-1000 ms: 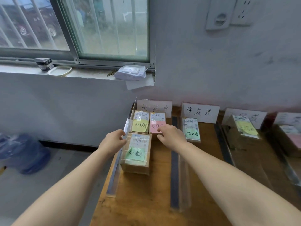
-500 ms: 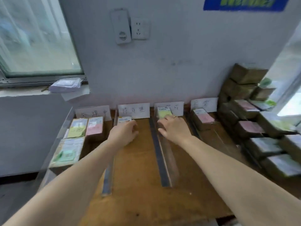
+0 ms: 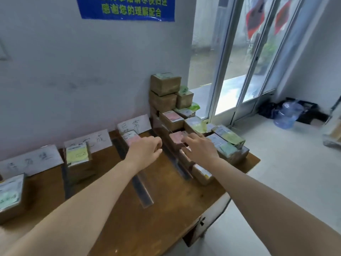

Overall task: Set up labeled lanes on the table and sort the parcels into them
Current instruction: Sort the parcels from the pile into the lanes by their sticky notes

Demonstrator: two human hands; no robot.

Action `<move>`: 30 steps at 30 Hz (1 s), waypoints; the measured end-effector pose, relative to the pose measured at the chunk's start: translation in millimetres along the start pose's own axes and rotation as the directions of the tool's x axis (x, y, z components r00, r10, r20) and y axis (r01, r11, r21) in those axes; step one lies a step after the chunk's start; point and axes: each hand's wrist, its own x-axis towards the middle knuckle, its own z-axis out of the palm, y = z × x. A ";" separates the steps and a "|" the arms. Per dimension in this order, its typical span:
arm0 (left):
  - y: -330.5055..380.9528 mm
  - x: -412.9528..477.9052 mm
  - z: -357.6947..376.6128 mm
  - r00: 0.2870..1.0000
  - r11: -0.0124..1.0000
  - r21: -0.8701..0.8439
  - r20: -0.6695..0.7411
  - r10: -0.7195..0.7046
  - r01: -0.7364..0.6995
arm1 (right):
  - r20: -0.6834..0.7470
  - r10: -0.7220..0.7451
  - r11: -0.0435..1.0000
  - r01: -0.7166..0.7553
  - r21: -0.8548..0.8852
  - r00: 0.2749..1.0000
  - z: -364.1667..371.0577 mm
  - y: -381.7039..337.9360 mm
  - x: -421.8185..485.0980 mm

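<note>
A stack of brown cardboard parcels (image 3: 166,85) with pink, green and yellow sticky notes fills the table's right end. My right hand (image 3: 200,147) reaches over it, fingers apart, touching a pink-noted parcel (image 3: 177,138). My left hand (image 3: 145,150) hovers loosely curled and empty over the rightmost lane, in front of a pink-noted parcel (image 3: 132,138). White handwritten lane cards (image 3: 134,124) lean on the wall. A yellow-noted parcel (image 3: 77,156) and a green-noted parcel (image 3: 9,196) sit in lanes to the left.
Clear plastic strips (image 3: 143,189) and a dark divider (image 3: 177,163) mark lanes on the wooden table (image 3: 166,209). Glass doors (image 3: 239,71) stand at right, with a blue water jug (image 3: 287,115) on the floor. A blue notice (image 3: 125,8) hangs on the wall.
My view has swung right from the left lanes to the parcel stack. Both hands moved right across the lanes; my right hand now touches a stacked parcel.
</note>
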 end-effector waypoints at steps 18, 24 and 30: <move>101.3 199.1 107.1 0.968 0.982 -0.125 0.186 0.166 -0.144 | 0.082 0.454 0.891 -0.453 -0.025 0.887 32.6 234.1 51.7; 117.1 218.6 134.1 0.964 0.981 -0.191 0.265 0.034 0.017 | 0.203 0.475 0.873 -0.487 0.012 0.857 60.6 290.2 75.4; 152.7 222.2 153.5 0.956 0.977 -0.128 0.264 -0.130 0.169 | 0.285 0.350 0.920 -0.385 0.076 0.892 69.7 338.6 87.8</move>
